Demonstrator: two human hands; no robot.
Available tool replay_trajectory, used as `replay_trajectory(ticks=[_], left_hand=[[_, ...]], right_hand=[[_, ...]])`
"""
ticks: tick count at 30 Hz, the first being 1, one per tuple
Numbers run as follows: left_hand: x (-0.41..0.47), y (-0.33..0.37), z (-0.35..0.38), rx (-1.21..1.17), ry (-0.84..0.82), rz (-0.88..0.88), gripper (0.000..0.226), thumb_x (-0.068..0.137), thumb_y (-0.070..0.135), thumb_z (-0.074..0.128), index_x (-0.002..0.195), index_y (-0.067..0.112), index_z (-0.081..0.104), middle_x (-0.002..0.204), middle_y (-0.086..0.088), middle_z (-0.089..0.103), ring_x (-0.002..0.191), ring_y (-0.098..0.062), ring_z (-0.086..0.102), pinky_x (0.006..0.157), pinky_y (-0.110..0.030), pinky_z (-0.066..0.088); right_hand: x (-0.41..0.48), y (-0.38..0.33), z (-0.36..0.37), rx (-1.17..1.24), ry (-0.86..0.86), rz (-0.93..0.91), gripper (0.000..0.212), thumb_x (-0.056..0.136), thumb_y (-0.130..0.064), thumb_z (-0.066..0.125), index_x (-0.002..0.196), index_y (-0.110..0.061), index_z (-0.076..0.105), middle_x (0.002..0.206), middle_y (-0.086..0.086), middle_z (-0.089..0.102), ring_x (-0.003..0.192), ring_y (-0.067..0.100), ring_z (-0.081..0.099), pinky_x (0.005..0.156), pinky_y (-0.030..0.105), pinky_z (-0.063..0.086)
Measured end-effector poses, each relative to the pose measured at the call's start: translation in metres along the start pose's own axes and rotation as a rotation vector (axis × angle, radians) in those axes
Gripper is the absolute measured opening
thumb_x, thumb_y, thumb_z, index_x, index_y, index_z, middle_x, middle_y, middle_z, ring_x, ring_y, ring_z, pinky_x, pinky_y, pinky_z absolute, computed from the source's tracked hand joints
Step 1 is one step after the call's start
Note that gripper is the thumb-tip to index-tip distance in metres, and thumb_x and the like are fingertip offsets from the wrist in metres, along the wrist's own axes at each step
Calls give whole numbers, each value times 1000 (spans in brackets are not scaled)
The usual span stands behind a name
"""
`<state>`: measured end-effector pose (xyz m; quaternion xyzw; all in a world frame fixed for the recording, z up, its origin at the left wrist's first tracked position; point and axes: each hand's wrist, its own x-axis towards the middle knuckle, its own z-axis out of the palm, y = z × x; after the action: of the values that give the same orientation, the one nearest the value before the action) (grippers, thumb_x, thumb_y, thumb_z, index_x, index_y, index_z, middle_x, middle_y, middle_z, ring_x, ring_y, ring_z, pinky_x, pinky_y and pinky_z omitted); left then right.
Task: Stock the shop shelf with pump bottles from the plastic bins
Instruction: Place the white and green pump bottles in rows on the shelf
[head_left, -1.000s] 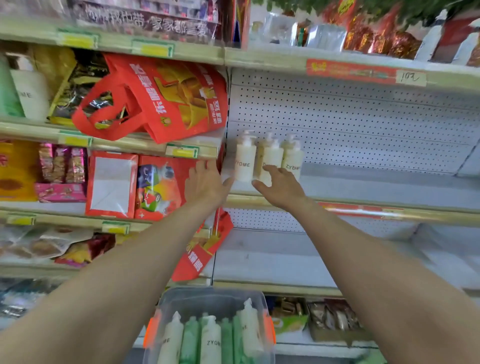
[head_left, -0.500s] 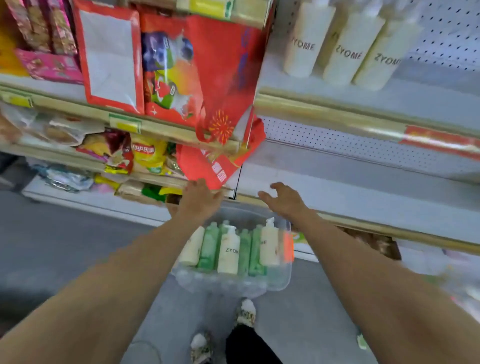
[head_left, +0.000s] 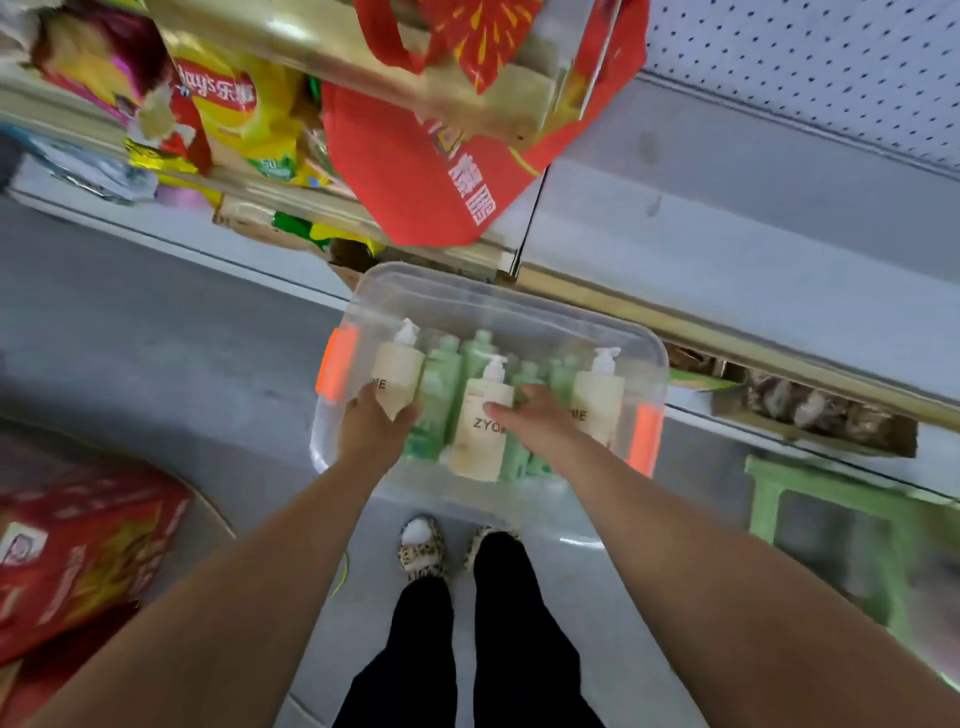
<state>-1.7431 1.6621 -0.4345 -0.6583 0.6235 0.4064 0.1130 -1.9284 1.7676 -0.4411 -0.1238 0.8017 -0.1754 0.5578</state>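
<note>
Pump bottles (head_left: 597, 397), cream and green, stand upright in the clear bin (head_left: 467, 291) just beyond our shoes (head_left: 422, 551), close against the shelf (head_left: 727, 249). Our left hand (head_left: 371, 431) grips the left bottle (head_left: 397, 366) low down, with thumb and fingers curled round it. Our right hand (head_left: 537, 423) holds the middle bottle (head_left: 480, 444), thumb across its front and fingers curled behind its right side. A red bag (head_left: 415, 171) hangs above the bin.

Clear plastic bin (head_left: 519, 306) with orange latches sitting near the grey shelf (head_left: 727, 249), three cream pump bottles (head_left: 480, 441) standing upright among green bottles (head_left: 441, 384) inside
</note>
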Motion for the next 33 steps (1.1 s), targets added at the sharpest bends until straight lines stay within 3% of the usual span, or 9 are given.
replay_trajectory(ticks=[5, 11, 13, 15, 17, 22, 27, 29, 33], left_hand=[[11, 4, 23, 105, 144, -57, 76, 84, 48, 70, 138, 6, 39, 132, -24, 46, 120, -42, 45, 103, -45, 34], [17, 6, 27, 227, 161, -65, 71, 84, 48, 69, 133, 3, 43, 131, -24, 42, 119, -41, 44, 99, -47, 39], [16, 2, 26, 175, 159, -33, 71, 85, 49, 67, 136, 6, 43, 131, -22, 45, 119, -40, 46, 99, -46, 38], [16, -3, 24, 64, 134, -9, 75, 87, 51, 66, 143, 9, 40, 137, -20, 45, 124, -39, 45, 103, -45, 37], [17, -8, 22, -21, 93, -9, 81, 87, 53, 64, 150, 12, 34, 143, -16, 43, 130, -36, 42, 108, -45, 37], [24, -5, 23, -80, 53, -74, 86, 80, 58, 69, 144, 10, 39, 139, -14, 43, 129, -33, 41, 107, -46, 38], [17, 5, 42, -18, 25, -74, 70, 86, 61, 58, 141, 19, 42, 134, -14, 42, 126, -35, 40, 106, -47, 36], [20, 2, 42, -15, 21, -88, 63, 86, 61, 58, 139, 28, 45, 141, -12, 36, 131, -34, 36, 107, -45, 33], [32, 0, 39, -274, -92, -146, 66, 88, 51, 64, 141, 20, 39, 142, -13, 45, 124, -32, 49, 99, -38, 43]], right_hand=[[28, -8, 9, -42, -25, 16, 82, 70, -50, 86, 138, -19, 50, 127, 3, 64, 109, 22, 64, 95, 39, 53], [25, -11, 22, -67, 68, 27, 76, 59, -39, 94, 118, -23, 48, 126, 6, 54, 102, 22, 60, 83, 33, 51], [21, -12, 29, 12, 121, -7, 70, 58, -33, 95, 108, -26, 47, 119, 4, 60, 94, 19, 61, 76, 31, 50], [21, -15, 35, 90, 138, -27, 66, 60, -26, 95, 107, -26, 48, 113, 2, 64, 93, 20, 63, 79, 35, 54], [22, -15, 36, 183, 98, -13, 67, 62, -20, 94, 112, -25, 50, 113, 2, 65, 96, 23, 66, 84, 42, 57], [23, 0, 19, 420, -84, 10, 69, 68, -14, 91, 125, -20, 53, 112, 0, 70, 98, 22, 71, 83, 46, 59], [20, 20, -8, 536, -206, 29, 39, 75, -14, 85, 111, -14, 70, 102, 1, 78, 101, 20, 72, 84, 39, 54], [19, 22, -11, 529, -211, 21, 35, 75, -11, 84, 107, -16, 70, 100, -1, 78, 96, 17, 73, 81, 37, 53], [19, 23, -7, 567, -220, 18, 42, 73, -11, 85, 112, -17, 69, 102, -2, 78, 98, 18, 72, 80, 37, 52]])
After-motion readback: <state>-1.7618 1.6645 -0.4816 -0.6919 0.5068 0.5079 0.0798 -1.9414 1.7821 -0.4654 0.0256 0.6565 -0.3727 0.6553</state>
